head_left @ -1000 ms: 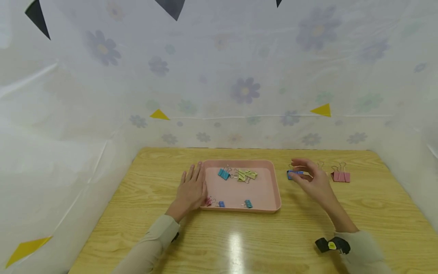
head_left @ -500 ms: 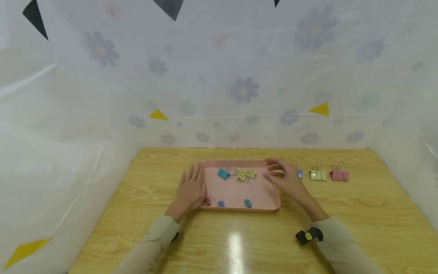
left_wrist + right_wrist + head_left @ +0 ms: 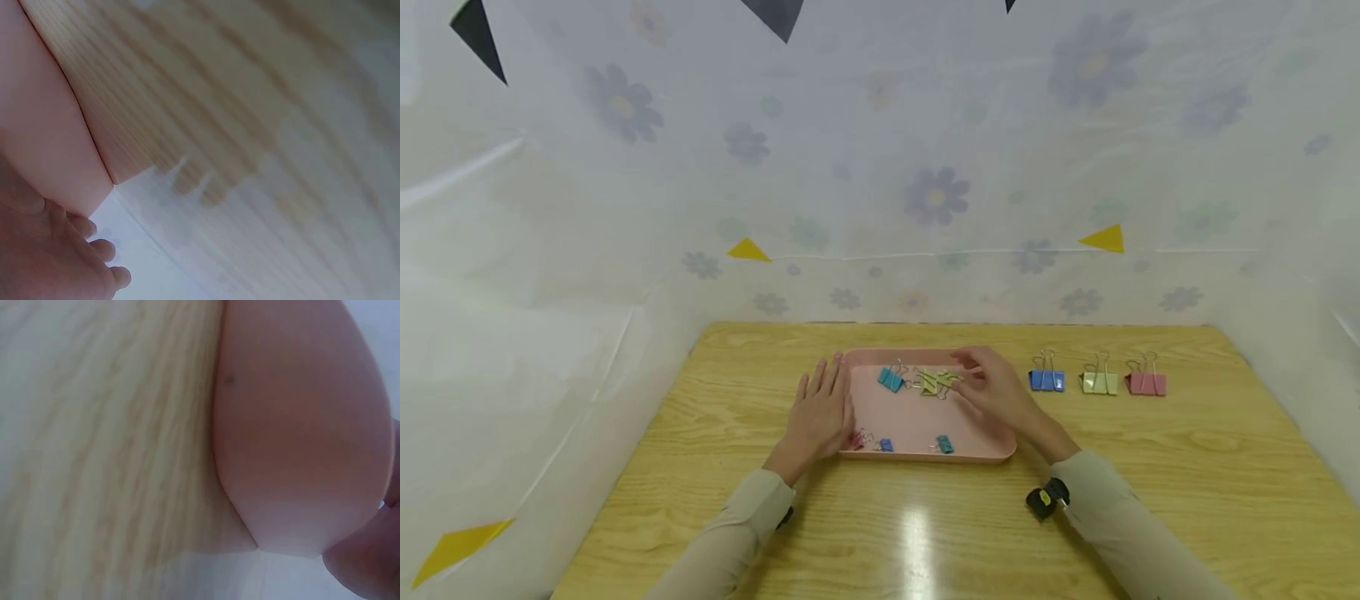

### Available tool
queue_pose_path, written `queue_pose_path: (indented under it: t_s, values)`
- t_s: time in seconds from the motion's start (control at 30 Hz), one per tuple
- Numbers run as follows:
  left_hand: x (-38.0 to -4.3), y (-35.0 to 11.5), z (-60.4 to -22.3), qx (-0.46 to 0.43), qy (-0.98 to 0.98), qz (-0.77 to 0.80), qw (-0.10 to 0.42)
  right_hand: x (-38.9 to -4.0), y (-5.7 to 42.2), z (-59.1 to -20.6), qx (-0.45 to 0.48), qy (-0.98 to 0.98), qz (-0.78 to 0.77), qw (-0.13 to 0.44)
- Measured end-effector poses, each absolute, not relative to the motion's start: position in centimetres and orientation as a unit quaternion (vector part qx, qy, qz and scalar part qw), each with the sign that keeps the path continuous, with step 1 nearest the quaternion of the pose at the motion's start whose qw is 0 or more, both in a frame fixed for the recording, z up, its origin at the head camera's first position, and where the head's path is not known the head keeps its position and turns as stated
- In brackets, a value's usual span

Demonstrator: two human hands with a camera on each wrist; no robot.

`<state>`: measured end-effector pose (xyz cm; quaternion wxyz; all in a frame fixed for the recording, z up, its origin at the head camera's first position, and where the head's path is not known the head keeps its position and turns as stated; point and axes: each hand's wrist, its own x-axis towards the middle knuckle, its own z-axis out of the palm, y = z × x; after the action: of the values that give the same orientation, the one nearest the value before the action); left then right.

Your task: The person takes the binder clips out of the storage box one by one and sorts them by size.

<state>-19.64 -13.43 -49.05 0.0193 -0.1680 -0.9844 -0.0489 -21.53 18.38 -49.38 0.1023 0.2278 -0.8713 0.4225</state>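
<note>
A pink tray (image 3: pixel 917 425) holds several small binder clips. My left hand (image 3: pixel 816 417) lies with straight fingers along the tray's left rim; in the left wrist view the hand (image 3: pixel 56 250) touches the tray's wall (image 3: pixel 53 125). Over the tray's right side is my right hand (image 3: pixel 1000 396), its bent thumb and fingers apart, fingertips close to the yellow binder clips (image 3: pixel 929 383). A teal binder clip (image 3: pixel 892 379) sits left of these. Along the front are a red clip (image 3: pixel 857 439), partly behind the left hand, a blue clip (image 3: pixel 886 446) and another teal clip (image 3: pixel 944 444).
Right of the tray, a larger blue binder clip (image 3: pixel 1047 381), a yellow one (image 3: pixel 1099 383) and a pink one (image 3: pixel 1146 383) stand in a row on the wooden table (image 3: pixel 1150 467). A flowered white curtain (image 3: pixel 880 167) hangs around the table's back and sides.
The right hand has moved left from the blue binder clip beside the tray to over the tray. That blue clip now stands uncovered. The left hand has stayed in place.
</note>
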Motion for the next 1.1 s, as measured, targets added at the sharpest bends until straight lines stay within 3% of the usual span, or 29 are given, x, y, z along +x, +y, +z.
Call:
queue_pose_path:
  t_s: [0.63, 1.1]
  values:
    - [-19.4, -13.4, -48.7, -0.168, -0.984, -0.052, 0.020, -22.2, 17.7, -48.4, 0.257, -0.918, 0.300, 0.022]
    - [-19.4, -13.4, -48.7, -0.170, -0.983, -0.061, 0.019, -22.9, 17.1, -49.1, 0.255, -0.910, 0.327, -0.004]
